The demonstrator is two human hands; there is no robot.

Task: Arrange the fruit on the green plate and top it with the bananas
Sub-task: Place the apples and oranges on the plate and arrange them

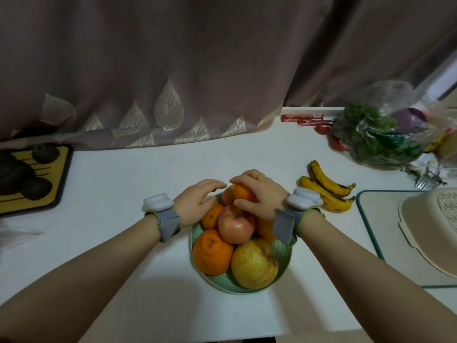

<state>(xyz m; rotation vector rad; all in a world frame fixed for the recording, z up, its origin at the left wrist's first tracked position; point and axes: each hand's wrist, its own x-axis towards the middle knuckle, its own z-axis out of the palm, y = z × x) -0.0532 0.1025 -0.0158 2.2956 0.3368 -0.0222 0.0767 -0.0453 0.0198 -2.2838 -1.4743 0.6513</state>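
Observation:
A green plate (282, 264) on the white counter holds a pile of fruit: a red apple (236, 225) in the middle, a large orange (211, 253) at front left, a yellow pear (253, 264) at front right and a small orange (212, 215) at the left. My right hand (261, 194) is closed over an orange (242, 193) at the back top of the pile. My left hand (197, 200) rests with fingers spread against the pile's back left side. Two bananas (326, 188) lie on the counter to the right of the plate.
A dark tray (53, 191) with dark round objects sits at the left. A plastic bag of greens (378, 137) and red items lie at back right. A teal-edged mat (371, 226) with a beige colander (430, 231) is at the right. A curtain hangs behind.

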